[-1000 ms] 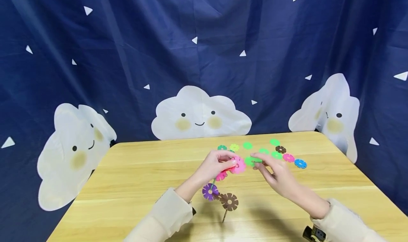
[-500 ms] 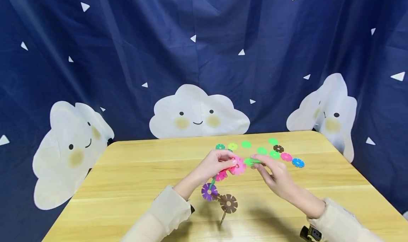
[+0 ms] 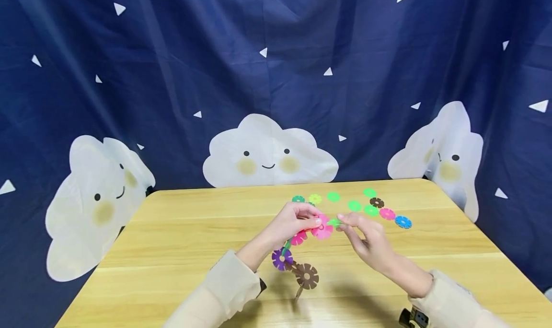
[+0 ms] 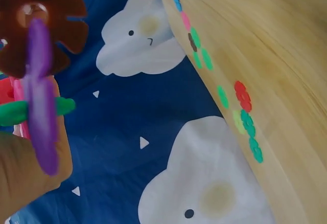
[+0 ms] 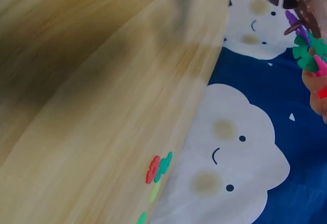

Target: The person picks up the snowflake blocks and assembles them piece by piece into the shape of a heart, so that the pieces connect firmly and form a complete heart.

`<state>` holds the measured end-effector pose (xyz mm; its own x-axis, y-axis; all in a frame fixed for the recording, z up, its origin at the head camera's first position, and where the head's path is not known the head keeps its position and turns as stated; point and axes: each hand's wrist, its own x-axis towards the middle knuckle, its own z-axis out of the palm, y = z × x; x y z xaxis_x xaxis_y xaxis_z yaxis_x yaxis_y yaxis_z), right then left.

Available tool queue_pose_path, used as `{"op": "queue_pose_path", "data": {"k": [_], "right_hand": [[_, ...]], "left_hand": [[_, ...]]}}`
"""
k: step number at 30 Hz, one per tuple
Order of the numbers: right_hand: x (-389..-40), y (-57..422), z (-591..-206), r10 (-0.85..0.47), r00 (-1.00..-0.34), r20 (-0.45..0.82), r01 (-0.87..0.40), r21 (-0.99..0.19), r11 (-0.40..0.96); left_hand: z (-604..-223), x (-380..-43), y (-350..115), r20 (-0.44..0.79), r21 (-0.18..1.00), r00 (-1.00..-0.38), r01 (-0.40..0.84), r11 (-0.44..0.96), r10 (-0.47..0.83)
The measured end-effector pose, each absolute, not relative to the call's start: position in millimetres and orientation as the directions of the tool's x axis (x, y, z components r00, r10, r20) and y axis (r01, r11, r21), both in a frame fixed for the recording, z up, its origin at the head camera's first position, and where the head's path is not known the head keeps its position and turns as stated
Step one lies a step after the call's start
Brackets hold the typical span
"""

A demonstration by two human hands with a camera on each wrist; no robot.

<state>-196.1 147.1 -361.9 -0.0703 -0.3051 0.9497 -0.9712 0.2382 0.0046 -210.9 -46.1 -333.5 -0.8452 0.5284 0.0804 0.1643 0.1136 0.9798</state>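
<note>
My left hand [image 3: 290, 226] pinches a pink notched flower disc [image 3: 322, 232] at the end of a chain of slotted-together discs. Below that hand the chain runs through a deeper pink disc [image 3: 297, 238], a green disc [image 4: 66, 106], a purple disc [image 3: 279, 261] and brown discs [image 3: 307, 285], hanging over the table. Between thumb and fingers, my right hand [image 3: 374, 241] pinches a bright green disc [image 3: 333, 223], seen nearly edge-on. Its left edge meets the pink disc's right rim in the head view. Fingers hide part of both discs.
Loose discs lie at the back of the wooden table [image 3: 194, 241]: several green ones [image 3: 354, 205], a yellow one [image 3: 315, 199], a dark brown one [image 3: 377, 202], a pink one [image 3: 387, 214] and a blue one [image 3: 403, 222]. A red disc [image 4: 242, 96] shows in the left wrist view. Behind hangs a blue cloud-print curtain [image 3: 172, 78].
My right hand has moved slightly left, bringing the green disc up to the pink disc's rim. The green disc has turned more edge-on. My left hand stays nearly still.
</note>
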Motion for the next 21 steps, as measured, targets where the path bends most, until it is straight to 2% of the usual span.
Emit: {"op": "queue_pose_path", "data": {"k": [4,8,12,14,16,19,21], "right_hand": [[-196.5,142.7,-359.0,-0.299,0.008,0.954,-0.974,0.075,0.214],[-194.6,139.6,-358.1,-0.302,0.050,0.952,-0.974,0.114,0.197],[-187.0,142.6,-358.3,-0.420,0.082,0.904,-0.957,0.190,0.221],[-183.2,146.8,-357.5,-0.485,0.061,0.872,-0.952,0.198,0.235],[-180.9,151.6,-356.2,-0.518,0.001,0.855,-0.955,0.154,0.253],[-180.4,157.2,-355.8,-0.494,-0.080,0.866,-0.959,0.069,0.276],[-180.9,159.2,-357.0,-0.466,-0.096,0.879,-0.959,0.043,0.279]], "left_hand": [[-328.4,-209.6,-45.1,0.111,0.979,-0.831,0.184,0.083,0.544],[-328.1,-207.5,-46.6,0.119,0.981,-0.818,0.185,0.062,0.563],[-338.6,-204.4,-53.0,0.088,0.985,-0.781,0.162,0.064,0.618],[-344.3,-203.7,-56.7,0.088,0.986,-0.759,0.160,0.054,0.645],[-347.9,-204.2,-58.9,0.100,0.986,-0.750,0.161,0.033,0.654],[-348.0,-205.1,-59.2,0.129,0.984,-0.751,0.180,0.013,0.648],[-346.8,-205.5,-57.5,0.125,0.982,-0.755,0.187,0.028,0.644]]}}
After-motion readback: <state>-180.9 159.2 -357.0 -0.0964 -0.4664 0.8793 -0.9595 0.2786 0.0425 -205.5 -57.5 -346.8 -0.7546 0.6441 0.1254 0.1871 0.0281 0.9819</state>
